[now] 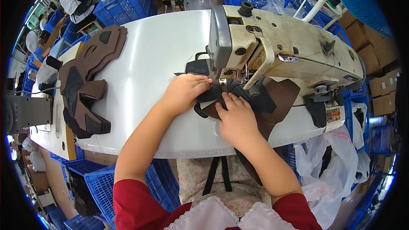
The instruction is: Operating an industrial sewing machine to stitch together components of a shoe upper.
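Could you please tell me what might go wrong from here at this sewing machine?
The left hand and right hand are close under the sewing machine, so a fingertip might get caught. The brown-and-black pile reaches near the table's front edge and could slide off if bumped.

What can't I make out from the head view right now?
All in the head view:
Brown-and-black workpiece: partly covered by the left hand and right hand.
Stitching point: too small to tell under the sewing machine.
Lower pieces in the brown stack: hidden by those on top.
Blue fan: cut off by the top edge.
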### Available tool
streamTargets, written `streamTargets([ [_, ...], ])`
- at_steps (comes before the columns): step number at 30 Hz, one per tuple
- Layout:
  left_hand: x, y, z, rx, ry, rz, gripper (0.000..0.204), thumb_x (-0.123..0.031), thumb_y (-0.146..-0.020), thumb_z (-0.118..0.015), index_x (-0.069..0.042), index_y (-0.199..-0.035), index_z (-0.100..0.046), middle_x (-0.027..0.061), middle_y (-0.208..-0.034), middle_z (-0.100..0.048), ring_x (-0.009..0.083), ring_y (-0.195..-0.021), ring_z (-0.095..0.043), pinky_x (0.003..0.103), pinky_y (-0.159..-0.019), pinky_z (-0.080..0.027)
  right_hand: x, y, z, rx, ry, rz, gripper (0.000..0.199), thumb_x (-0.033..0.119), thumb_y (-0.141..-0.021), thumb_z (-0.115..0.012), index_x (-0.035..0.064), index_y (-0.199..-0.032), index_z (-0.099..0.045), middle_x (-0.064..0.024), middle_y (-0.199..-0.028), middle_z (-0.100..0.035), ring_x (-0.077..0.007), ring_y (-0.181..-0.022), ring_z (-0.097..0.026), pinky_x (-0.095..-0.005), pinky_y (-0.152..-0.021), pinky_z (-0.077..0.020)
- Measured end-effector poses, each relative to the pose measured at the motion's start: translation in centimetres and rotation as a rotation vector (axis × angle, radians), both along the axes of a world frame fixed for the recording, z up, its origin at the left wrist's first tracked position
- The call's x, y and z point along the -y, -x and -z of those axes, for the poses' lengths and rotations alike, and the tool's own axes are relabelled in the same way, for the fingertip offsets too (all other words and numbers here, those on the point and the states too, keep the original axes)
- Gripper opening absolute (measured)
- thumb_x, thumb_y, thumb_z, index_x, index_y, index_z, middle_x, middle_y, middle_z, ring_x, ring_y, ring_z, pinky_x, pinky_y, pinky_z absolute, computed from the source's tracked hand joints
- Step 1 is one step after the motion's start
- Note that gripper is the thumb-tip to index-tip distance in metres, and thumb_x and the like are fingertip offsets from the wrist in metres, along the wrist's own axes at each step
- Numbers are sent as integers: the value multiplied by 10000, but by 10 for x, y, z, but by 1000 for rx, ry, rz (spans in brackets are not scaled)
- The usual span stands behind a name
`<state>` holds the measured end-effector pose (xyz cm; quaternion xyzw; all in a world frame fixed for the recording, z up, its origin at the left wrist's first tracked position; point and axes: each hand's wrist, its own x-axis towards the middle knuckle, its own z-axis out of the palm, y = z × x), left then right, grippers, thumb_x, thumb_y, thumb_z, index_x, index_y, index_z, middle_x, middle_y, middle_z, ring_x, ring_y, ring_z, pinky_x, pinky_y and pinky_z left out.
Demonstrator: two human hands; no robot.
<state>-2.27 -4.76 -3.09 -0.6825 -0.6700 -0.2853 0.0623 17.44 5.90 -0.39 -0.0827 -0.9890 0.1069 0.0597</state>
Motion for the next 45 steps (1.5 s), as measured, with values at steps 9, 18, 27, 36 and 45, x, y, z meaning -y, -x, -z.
streamTargets([
  [9, -1, -4, -2, -92, -32, -7, 267, -18, -669, -659, -75, -930, -664, 35, -1095, -702, 251, -1034, -648, 380, -806, -544, 0, 0, 4, -67, 106, 44, 416, 161, -751, -653, -23, -1124, -675, -275, -1302, -535, -385, -1248, -504, -429, -1039, -427],
  [18, -6, -3, -4, -123, -37, -27, 276, -24, -673, -645, -72, -945, -654, 60, -1059, -681, 265, -1012, -635, 381, -813, -517, -4, 5, 10, -112, 117, 20, 429, 159, -761, -639, -48, -1136, -655, -303, -1275, -534, -407, -1235, -510, -435, -997, -466],
  [27, -13, 1, -6, -100, 28, -26, 344, 18, -626, -642, -73, -957, -645, 70, -974, -659, 293, -937, -616, 382, -780, -490, -7, 8, 11, -144, 94, 29, 436, 158, -765, -635, -59, -1143, -646, -317, -1258, -541, -422, -1224, -518, -438, -1006, -459],
  [36, -13, 2, -3, -55, -5, -33, 360, 29, -599, -647, -74, -945, -643, 69, -964, -654, 298, -909, -603, 389, -753, -471, -4, 9, 14, -160, 118, 24, 411, 134, -767, -617, -79, -1117, -645, -306, -1207, -583, -411, -1197, -543, -434, -988, -469],
  [45, -10, 2, -6, -79, 38, -52, 367, 18, -594, -654, -89, -945, -649, 49, -956, -658, 278, -901, -602, 383, -733, -452, -2, 9, 10, -202, -22, -101, 284, 73, -742, -569, -104, -942, -667, -253, -1014, -673, -347, -965, -643, -403, -803, -521],
])
